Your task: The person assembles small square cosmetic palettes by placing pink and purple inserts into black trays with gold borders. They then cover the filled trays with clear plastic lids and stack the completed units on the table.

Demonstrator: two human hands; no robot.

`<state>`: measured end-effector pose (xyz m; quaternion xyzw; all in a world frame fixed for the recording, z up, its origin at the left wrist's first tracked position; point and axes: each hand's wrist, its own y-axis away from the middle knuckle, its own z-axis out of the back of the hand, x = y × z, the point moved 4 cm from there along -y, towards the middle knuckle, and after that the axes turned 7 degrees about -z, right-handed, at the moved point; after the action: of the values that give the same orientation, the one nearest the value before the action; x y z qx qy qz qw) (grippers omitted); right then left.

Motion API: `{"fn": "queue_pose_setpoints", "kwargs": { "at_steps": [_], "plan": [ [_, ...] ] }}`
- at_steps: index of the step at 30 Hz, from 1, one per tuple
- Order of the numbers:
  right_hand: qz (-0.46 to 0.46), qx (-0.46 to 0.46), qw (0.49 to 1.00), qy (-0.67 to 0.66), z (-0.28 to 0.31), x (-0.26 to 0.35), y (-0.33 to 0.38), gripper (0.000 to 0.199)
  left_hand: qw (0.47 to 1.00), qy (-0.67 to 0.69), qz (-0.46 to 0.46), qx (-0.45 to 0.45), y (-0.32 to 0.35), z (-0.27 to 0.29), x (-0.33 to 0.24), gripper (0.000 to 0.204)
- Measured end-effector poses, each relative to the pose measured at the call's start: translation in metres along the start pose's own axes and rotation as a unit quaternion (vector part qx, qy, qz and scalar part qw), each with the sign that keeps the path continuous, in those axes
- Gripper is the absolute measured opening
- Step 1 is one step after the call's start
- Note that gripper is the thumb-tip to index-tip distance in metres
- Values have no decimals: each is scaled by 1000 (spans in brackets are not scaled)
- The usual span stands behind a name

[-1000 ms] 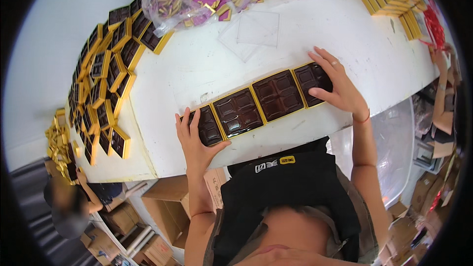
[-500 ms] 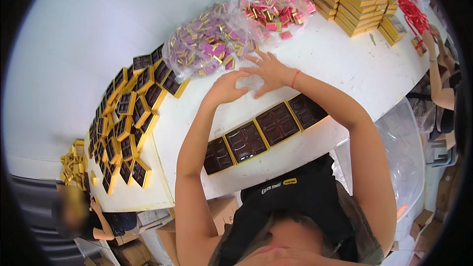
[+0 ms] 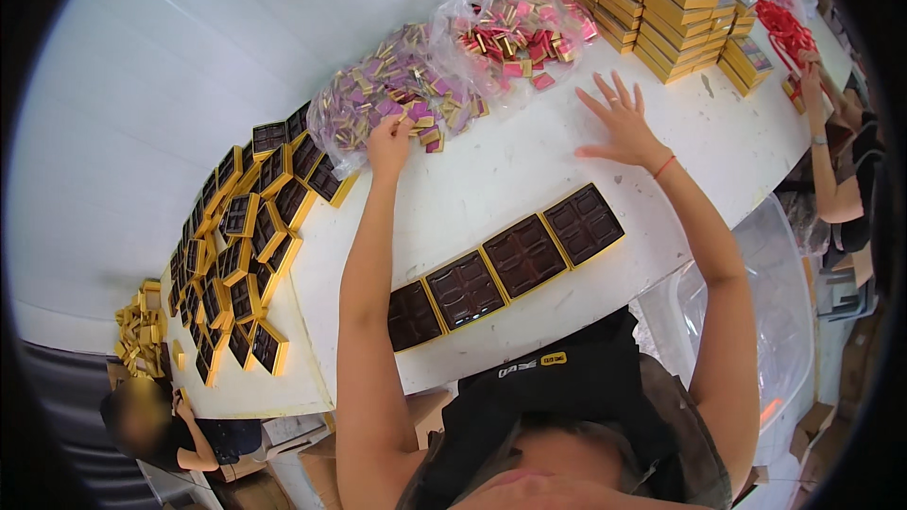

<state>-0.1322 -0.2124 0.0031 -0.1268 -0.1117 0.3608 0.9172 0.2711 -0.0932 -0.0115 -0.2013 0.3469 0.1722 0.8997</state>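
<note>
Both my arms stretch across the table, away from the row of four dark trays [image 3: 510, 269].

My left hand [image 3: 389, 144] is at the mouth of the purple sweets bag [image 3: 392, 94], fingers curled in — on a sweet or not, I cannot tell. My right hand [image 3: 624, 123] lies flat, fingers spread — the pink sweets bag [image 3: 520, 33] just beyond.

Four open trays [image 3: 510, 269] in a row near table [image 3: 529, 170] edge, wrapped-sweet bags [image 3: 453, 66] behind, stacked boxes [image 3: 661, 9] far right
</note>
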Motion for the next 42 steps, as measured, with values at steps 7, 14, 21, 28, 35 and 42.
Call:
{"fn": "queue_pose_setpoints", "kwargs": {
  "at_steps": [7, 14, 21, 28, 35, 42],
  "plan": [
    [182, 51, 955, -229, -35, 174, -82, 33, 949, 307, 57, -29, 85, 54, -46, 22],
    [81, 73, 978, -178, -120, 229, -153, 32, 950, 299, 77, 34, 193, 112, -41, 21],
    [51, 137, 970, -194, -129, 210, -165, 23, 974, 184, 84, 107, 257, 124, -3, 8],
    [62, 259, 860, -436, -34, 242, -91, 25, 988, 115, 34, 96, 270, 118, 10, 7],
    [49, 492, 585, -643, 10, 296, 59, 23, 997, -4, -73, -22, 302, 121, -16, 31],
    [81, 495, 653, -568, -1, 319, 71, 30, 986, -104, -124, 27, 326, 115, -30, 82]
  ]
}}
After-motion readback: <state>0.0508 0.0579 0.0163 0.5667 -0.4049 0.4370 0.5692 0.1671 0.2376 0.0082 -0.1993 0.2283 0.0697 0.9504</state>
